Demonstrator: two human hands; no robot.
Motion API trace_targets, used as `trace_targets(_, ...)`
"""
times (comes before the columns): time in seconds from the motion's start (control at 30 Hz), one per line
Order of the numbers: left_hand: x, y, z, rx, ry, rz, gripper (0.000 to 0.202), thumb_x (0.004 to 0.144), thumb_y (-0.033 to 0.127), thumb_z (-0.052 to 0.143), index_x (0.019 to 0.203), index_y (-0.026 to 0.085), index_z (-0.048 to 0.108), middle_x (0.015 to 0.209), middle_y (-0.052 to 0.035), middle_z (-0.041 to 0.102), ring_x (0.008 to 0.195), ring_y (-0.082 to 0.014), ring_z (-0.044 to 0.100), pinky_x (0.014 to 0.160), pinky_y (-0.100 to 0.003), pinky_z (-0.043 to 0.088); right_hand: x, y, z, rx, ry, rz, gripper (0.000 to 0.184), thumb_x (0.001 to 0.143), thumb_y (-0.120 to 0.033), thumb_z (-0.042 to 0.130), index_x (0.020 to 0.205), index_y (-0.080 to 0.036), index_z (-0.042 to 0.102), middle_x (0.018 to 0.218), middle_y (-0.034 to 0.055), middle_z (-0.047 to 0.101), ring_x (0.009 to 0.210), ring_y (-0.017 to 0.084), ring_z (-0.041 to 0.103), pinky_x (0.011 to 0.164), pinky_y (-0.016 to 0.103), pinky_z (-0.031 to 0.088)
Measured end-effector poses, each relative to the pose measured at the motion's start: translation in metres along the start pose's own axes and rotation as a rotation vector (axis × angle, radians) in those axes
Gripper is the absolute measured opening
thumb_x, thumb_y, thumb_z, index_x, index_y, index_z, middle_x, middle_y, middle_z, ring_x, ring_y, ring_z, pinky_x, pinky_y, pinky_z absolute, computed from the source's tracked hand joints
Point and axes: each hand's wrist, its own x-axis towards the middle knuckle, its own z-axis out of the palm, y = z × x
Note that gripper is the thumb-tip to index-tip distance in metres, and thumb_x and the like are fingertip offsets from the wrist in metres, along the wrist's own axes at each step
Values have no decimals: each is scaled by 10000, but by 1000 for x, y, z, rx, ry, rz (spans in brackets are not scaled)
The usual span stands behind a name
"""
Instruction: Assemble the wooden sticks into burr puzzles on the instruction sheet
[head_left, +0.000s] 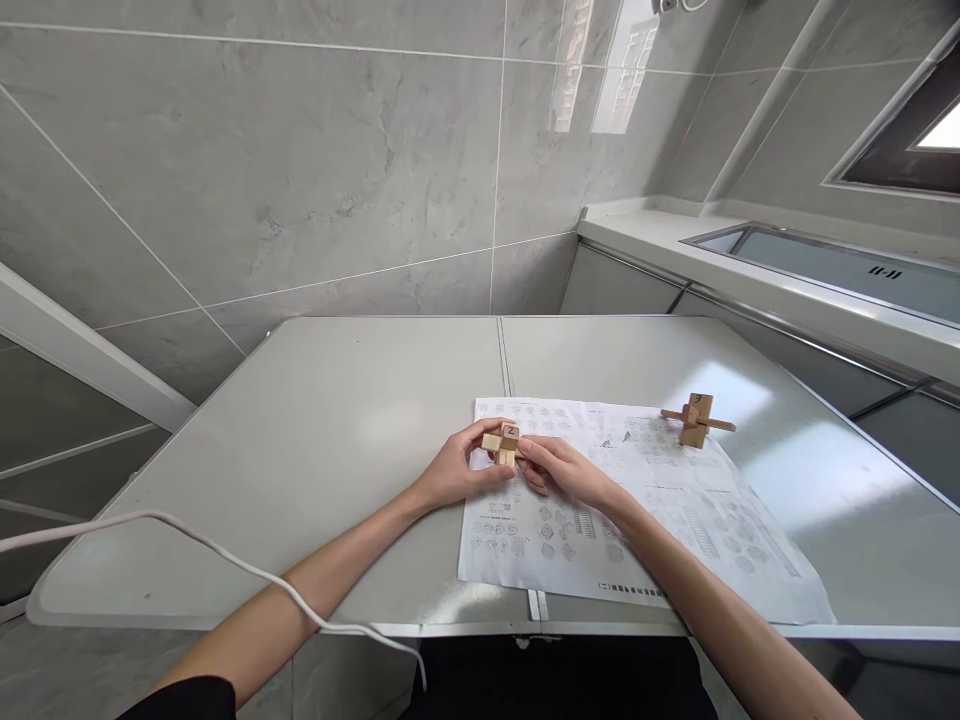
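Between my two hands is a small wooden burr puzzle [510,438] of interlocking blocks, one face marked with a 2. From the left, my left hand [459,468] curves around it, thumb along the near side and fingers along the far side. On the other side my right hand [559,466] pinches the puzzle with thumb and fingers; parts of its fingertips are hidden. Both hands hold it just above a large printed instruction sheet [525,555] showing many small diagrams.
A second wooden puzzle [696,420], marked with a number and with a stick through it, stands at the sheet's far right. The folding table [315,420] has a centre seam. A white cable [262,572] crosses my left forearm. A counter with a sink [840,265] lies right.
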Motion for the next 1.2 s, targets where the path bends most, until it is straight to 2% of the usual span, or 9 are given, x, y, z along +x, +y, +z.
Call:
trace_targets(0.13,-1,-2,1,34,16,37,691,825,387,908,1446,259,634,1393,-121,707,1301,-314,665,1142,-467,527,1,1,3,126,-26,17,550,1028,-717,513,766,-234,502,640,-40,440,549,136,410,554,290,397)
trace_targets(0.27,-3,0,5,95,13,113,744,812,386,919,1473,273,595,1409,-117,681,1261,-304,669,1129,-470,532,2,2,2,258,-61,19,519,1026,-648,547,722,-237,458,602,-71,327,515,114,276,507,279,280)
trace_targets(0.4,-4,6,7,195,8,219,725,839,394,897,1476,277,570,1372,-105,675,1221,-290,666,1120,-466,529,2,1,-1,280,-83,29,494,1025,-589,548,701,-240,419,584,-86,262,508,105,200,499,279,194)
trace_targets(0.5,-5,7,7,238,1,258,716,866,391,871,1495,272,550,1419,-116,652,1273,-307,641,1137,-476,512,1,2,-1,266,-68,35,498,1018,-603,560,703,-237,435,591,-80,281,509,107,219,500,280,218)
trace_targets(0.63,-2,2,7,201,45,153,748,922,405,807,1574,266,468,1396,-124,662,1220,-282,654,1099,-458,521,4,2,-1,326,-12,29,524,1012,-648,592,718,-220,521,594,-60,365,516,116,319,509,279,295)
trace_targets(0.77,2,-3,10,124,152,5,688,991,427,711,1582,259,400,1415,-136,634,1058,-213,675,946,-392,560,9,4,-11,512,202,22,511,971,-656,658,739,-211,567,570,-72,350,490,103,297,467,250,290)
trace_targets(0.83,3,-2,10,115,168,-61,579,1012,443,674,1515,258,456,1446,-138,610,1047,-202,673,897,-371,565,11,7,-20,629,344,-8,463,919,-621,736,772,-210,582,578,-86,339,482,91,271,443,228,279)
trace_targets(0.97,3,2,9,201,136,-98,358,1010,440,660,1306,242,616,1321,-104,663,1014,-201,674,921,-385,562,14,17,-38,797,621,-60,385,871,-495,821,800,-206,578,598,-101,339,465,68,298,410,193,303)
trace_targets(1.2,5,0,9,288,115,-44,226,992,376,649,1168,243,697,1188,-68,686,966,-195,682,940,-384,574,9,31,-71,1038,1004,-136,242,1019,-320,624,828,-200,537,615,-104,373,414,41,324,328,154,283)
